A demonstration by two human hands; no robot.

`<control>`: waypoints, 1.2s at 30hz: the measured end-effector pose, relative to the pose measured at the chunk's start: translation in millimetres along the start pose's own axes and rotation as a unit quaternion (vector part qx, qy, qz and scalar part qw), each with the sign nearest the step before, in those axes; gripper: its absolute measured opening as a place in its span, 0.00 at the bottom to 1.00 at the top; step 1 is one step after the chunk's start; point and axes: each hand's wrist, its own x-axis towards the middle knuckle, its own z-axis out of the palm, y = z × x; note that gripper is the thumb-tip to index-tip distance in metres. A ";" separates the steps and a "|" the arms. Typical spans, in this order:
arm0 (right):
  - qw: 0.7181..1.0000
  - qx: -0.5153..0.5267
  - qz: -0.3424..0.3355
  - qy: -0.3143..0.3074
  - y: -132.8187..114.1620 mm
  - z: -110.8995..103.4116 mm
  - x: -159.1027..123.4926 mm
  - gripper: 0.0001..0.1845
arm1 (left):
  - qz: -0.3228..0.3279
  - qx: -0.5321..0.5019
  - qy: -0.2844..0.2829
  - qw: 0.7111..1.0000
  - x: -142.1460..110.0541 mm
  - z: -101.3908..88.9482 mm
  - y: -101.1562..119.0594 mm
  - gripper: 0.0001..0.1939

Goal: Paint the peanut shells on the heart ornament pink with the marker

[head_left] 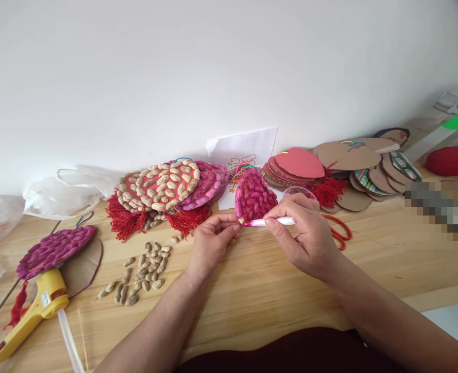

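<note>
In the middle of the table, a magenta peanut-covered piece (255, 199) stands tilted up, pointed rather like a leaf or heart. My left hand (216, 234) pinches its lower left edge, where one peanut (241, 221) still shows its pale shell. Between the thumb and fingers of my right hand (306, 235) is a white paintbrush (279, 221), its pink-stained tip touching the piece's lower edge. Behind my right hand is a small clear dish (299, 192), partly hidden, with pinkish contents.
Loose peanuts (151, 269) lie left of my forearms. A yellow glue gun (44, 300) rests near a purple peanut-covered disc (56, 251). Tasselled peanut pieces (161, 185), red cardboard shapes (296, 163) and brown cutouts (347, 155) line the wall. Orange cord (343, 233) lies right.
</note>
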 end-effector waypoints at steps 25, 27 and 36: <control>1.000 -0.003 -0.010 0.000 4.7 0.5 -0.2 0.04 | 0.013 0.009 0.000 1.000 0.8 -1.5 -1.3 0.15; 1.000 -0.011 -0.009 0.009 4.9 -0.5 -0.2 0.04 | 0.014 0.008 -0.002 1.000 1.0 -1.6 -1.2 0.14; 1.000 0.001 -0.011 -0.003 5.4 0.4 0.4 0.05 | 0.014 0.013 0.001 1.000 0.4 -2.3 -1.1 0.14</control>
